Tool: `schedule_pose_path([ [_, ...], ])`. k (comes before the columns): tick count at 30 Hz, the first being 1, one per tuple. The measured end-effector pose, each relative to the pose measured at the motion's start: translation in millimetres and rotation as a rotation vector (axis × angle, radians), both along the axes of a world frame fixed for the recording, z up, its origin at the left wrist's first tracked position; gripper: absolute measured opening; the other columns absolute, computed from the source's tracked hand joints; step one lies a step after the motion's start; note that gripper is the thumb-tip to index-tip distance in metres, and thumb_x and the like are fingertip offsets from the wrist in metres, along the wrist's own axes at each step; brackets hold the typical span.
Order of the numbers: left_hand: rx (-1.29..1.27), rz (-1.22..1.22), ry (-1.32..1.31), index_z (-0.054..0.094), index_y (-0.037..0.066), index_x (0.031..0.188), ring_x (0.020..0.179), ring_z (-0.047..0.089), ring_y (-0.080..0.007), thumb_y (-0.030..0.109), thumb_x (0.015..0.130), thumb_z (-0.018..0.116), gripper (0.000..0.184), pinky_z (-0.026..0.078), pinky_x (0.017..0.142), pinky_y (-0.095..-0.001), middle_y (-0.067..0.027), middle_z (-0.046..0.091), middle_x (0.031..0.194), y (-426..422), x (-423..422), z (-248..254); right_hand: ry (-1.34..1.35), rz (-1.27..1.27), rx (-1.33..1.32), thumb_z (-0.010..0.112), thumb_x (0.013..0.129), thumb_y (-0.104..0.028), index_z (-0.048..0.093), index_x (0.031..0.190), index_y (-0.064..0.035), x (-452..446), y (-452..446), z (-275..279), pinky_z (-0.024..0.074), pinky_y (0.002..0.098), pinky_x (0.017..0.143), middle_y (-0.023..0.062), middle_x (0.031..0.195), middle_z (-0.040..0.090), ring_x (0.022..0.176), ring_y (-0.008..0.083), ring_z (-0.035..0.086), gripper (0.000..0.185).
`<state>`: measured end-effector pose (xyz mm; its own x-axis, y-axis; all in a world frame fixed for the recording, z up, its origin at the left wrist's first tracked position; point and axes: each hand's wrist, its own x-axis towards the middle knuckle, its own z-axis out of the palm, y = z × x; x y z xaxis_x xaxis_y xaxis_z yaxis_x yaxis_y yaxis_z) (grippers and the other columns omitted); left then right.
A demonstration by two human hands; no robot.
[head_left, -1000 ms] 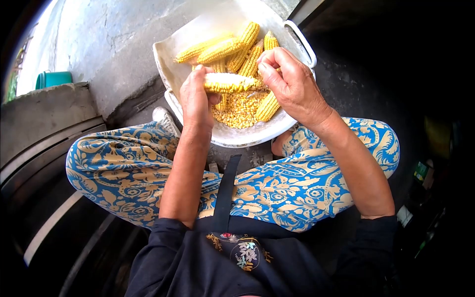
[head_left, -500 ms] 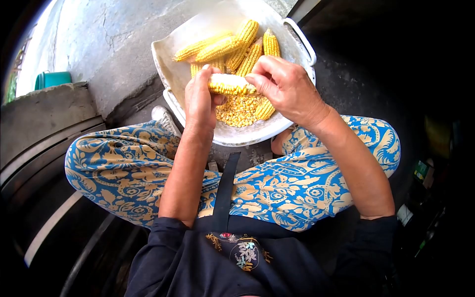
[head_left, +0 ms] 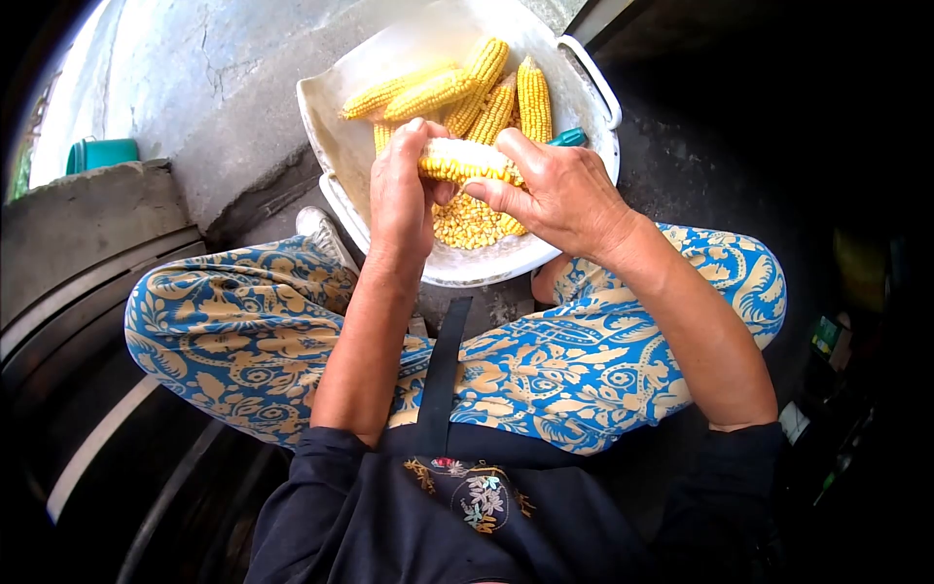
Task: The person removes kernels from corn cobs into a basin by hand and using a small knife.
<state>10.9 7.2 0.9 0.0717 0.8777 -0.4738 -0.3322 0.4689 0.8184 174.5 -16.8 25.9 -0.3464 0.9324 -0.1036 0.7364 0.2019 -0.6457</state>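
while my left hand (head_left: 397, 209) steadies the partly stripped corn cob (head_left: 469, 168) from one side, my right hand (head_left: 582, 200) has just shifted from a pinch over its far end to a fuller hold around that end. its thumb now lies along the lower side, against the kernels, where a moment ago the fingertips were up near the pale strip. a teal piece (head_left: 567, 137), perhaps a handle, has come into sight just beyond the right knuckles; i cannot tell whether those fingers grip it as well. the left fingers are closed around the cob, the thumb near its top, and the cob lies nearly level above the white basin (head_left: 338, 112), over the loose kernels (head_left: 468, 232). the ears of corn (head_left: 428, 96) in the basin look much as they did, piled toward the far side. i take the change to mean that the cob is now braced from both ends, which should give me firmer control over it. with its upper face pale and yellow rows left below, i judge this one only partly done.
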Motion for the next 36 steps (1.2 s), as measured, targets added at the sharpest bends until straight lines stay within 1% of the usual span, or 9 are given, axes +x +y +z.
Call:
schedule_pose_path([
  [5, 0.006, 0.015, 0.096, 0.055, 0.005, 0.082, 0.046, 0.040, -0.0073, 0.029, 0.091, 0.044, 0.027, 0.032, 0.040, -0.0204, -0.0021, 0.051, 0.064, -2.0, 2.1, 1.8, 0.156, -0.070, -0.162, 0.043, 0.091, -0.043, 0.054, 0.086, -0.0052, -0.3, -0.7, 3.2, 0.0496, 0.0429, 0.061, 0.0155, 0.068, 0.062, 0.064, 0.0308, 0.064, 0.039],
  [10, 0.044, 0.026, 0.194, 0.056, 0.007, 0.082, 0.044, 0.040, -0.0066, 0.030, 0.091, 0.044, 0.028, 0.032, 0.040, -0.0199, -0.0011, 0.050, 0.062, -8.7, 9.8, 2.9, 0.295, -0.181, -0.166, 0.041, 0.092, -0.040, 0.056, 0.084, -0.0030, 1.2, 0.8, -2.5, 0.0482, 0.0418, 0.062, 0.0170, 0.071, 0.062, 0.067, 0.0310, 0.063, 0.041],
  [13, 0.015, -0.036, 0.161, 0.055, 0.008, 0.087, 0.058, 0.051, -0.0065, 0.029, 0.091, 0.044, 0.024, 0.037, 0.043, -0.0184, -0.0024, 0.057, 0.077, -5.9, 4.1, 3.3, 0.314, -0.206, -0.222, 0.040, 0.093, -0.040, 0.057, 0.086, -0.0021, 3.1, 3.8, -4.9, 0.0481, 0.0402, 0.063, 0.0181, 0.074, 0.061, 0.071, 0.0294, 0.062, 0.042],
  [17, 0.042, -0.188, -0.225, 0.051, 0.003, 0.112, 0.064, 0.051, -0.0079, 0.022, 0.087, 0.055, 0.031, 0.043, 0.058, -0.0198, -0.0032, 0.056, 0.083, 0.3, -3.6, 2.6, 0.564, -0.359, -0.361, 0.041, 0.093, -0.042, 0.057, 0.091, -0.0026, 5.8, 7.9, -15.5, 0.0483, 0.0307, 0.059, 0.0106, 0.074, 0.059, 0.071, 0.0192, 0.060, 0.043],
  [19, 0.039, -0.217, -0.203, 0.050, 0.003, 0.112, 0.064, 0.052, -0.0081, 0.019, 0.086, 0.056, 0.031, 0.044, 0.058, -0.0199, -0.0031, 0.056, 0.083, 0.6, -5.9, 1.8, 0.750, -0.452, -0.546, 0.042, 0.092, -0.045, 0.056, 0.094, -0.0041, 4.5, 10.1, 6.3, 0.0472, 0.0239, 0.057, 0.0045, 0.076, 0.057, 0.071, 0.0124, 0.057, 0.043],
  [22, 0.020, -0.198, -0.182, 0.052, 0.003, 0.109, 0.059, 0.052, -0.0085, 0.016, 0.086, 0.057, 0.027, 0.044, 0.055, -0.0197, -0.0034, 0.056, 0.082, 3.5, -11.6, -6.5, 0.614, -0.251, -0.578, 0.046, 0.090, -0.045, 0.056, 0.095, -0.0040, 13.2, 16.9, 10.7, 0.0474, 0.0241, 0.057, 0.0052, 0.077, 0.058, 0.070, 0.0109, 0.057, 0.043],
  [26, -0.039, -0.141, -0.099, 0.056, 0.003, 0.100, 0.052, 0.050, -0.0084, 0.022, 0.089, 0.054, 0.021, 0.044, 0.049, -0.0221, -0.0035, 0.058, 0.077, 4.0, -11.3, -10.2, 0.574, -0.219, -0.457, 0.053, 0.087, -0.040, 0.055, 0.096, -0.0023, 5.1, 8.4, -1.8, 0.0467, 0.0259, 0.056, 0.0060, 0.076, 0.058, 0.066, 0.0111, 0.056, 0.039],
  [34, -0.026, -0.111, -0.074, 0.055, 0.006, 0.093, 0.054, 0.050, -0.0079, 0.023, 0.086, 0.059, 0.019, 0.042, 0.047, -0.0196, -0.0013, 0.055, 0.077, -1.6, 0.1, -7.6, 0.608, -0.307, -0.213, 0.046, 0.092, -0.035, 0.054, 0.084, -0.0037, 7.1, 9.5, -15.7, 0.0450, 0.0246, 0.054, 0.0046, 0.068, 0.055, 0.061, 0.0109, 0.054, 0.033],
  [36, -0.039, -0.099, -0.045, 0.055, 0.005, 0.091, 0.051, 0.049, -0.0076, 0.026, 0.085, 0.059, 0.021, 0.041, 0.046, -0.0192, -0.0012, 0.054, 0.075, -1.4, 0.4, -5.9, 0.788, -0.347, -0.660, 0.046, 0.092, -0.037, 0.056, 0.098, -0.0048, 12.4, 9.8, -5.9, 0.0430, 0.0192, 0.056, 0.0019, 0.079, 0.056, 0.066, 0.0039, 0.052, 0.034],
])
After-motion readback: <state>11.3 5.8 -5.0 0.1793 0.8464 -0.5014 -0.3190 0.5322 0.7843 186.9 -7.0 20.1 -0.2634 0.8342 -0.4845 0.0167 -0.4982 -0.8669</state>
